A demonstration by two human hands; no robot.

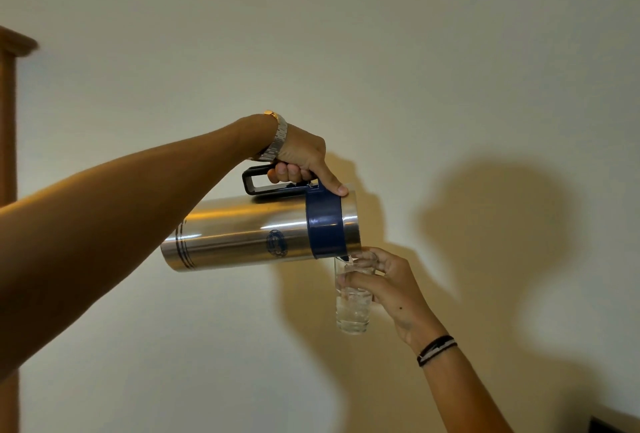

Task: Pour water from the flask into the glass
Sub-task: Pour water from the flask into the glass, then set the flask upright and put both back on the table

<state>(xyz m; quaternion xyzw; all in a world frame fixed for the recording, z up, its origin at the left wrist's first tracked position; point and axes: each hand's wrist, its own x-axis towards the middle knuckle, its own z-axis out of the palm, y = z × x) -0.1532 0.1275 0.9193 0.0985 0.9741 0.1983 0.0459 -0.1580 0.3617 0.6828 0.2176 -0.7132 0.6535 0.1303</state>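
A steel flask (249, 233) with a blue band and a dark handle is tipped almost level in mid-air, mouth to the right. My left hand (303, 159) grips its handle, thumb on the blue band. Just under the flask's spout, my right hand (388, 285) holds a clear tall glass (352, 308) upright. Water runs from the spout into the glass, and water fills roughly its lower half. Both hands are raised in front of a pale wall.
A plain cream wall (415, 69) fills the background, with shadows of the arms and flask to the right. A wooden frame (8, 121) stands along the left edge. A dark object corner (613, 425) shows at the bottom right.
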